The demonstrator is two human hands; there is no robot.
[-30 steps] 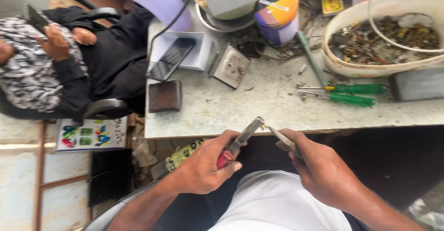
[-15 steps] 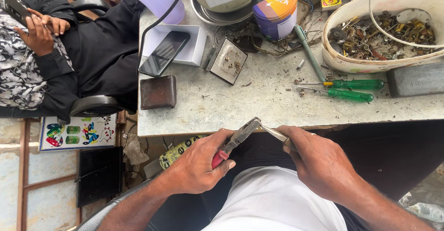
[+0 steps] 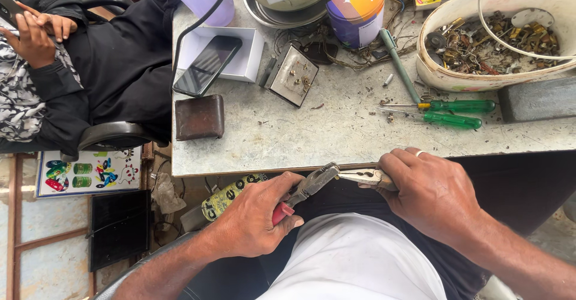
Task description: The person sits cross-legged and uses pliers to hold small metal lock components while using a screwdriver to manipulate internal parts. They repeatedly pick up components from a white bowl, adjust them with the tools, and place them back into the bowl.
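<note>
A: Your left hand [image 3: 255, 219] is wrapped around the red-handled pliers [image 3: 303, 191], fingers curled tight about the grips, and the nose of the tool bites the near end of a small metal strip [image 3: 366, 176]. Your right hand [image 3: 435, 195] pinches the other end of that strip, thumb and fingers closed on it, just below the front edge of the stone-topped bench [image 3: 336, 138].

B: So the piece hangs between both hands, over your lap, clear of the bench. How do you judge it will behave?

A: It looks thin, light and stiff, with small holes along it. I would guess it bends if you lever it hard, and the edges may be sharp, so keep your fingertips on the flat faces, not the rim.

B: And the pliers?

A: Heavier, rigid steel. The red sleeves give you a sure hold, so stay on them, low down, for leverage. The bare metal near the pivot would likely be slicker.

B: Anything near that matters?

A: Two green screwdrivers [image 3: 459, 113] lie on the bench just above your right hand, and a cream tub of scrap parts [image 3: 474, 81] sits behind them. A brown wallet [image 3: 200, 117] and a dark phone [image 3: 207, 65] rest well to the left. Another person sits beyond the bench's left end, their hand [image 3: 36, 36] on their own phone.
</note>
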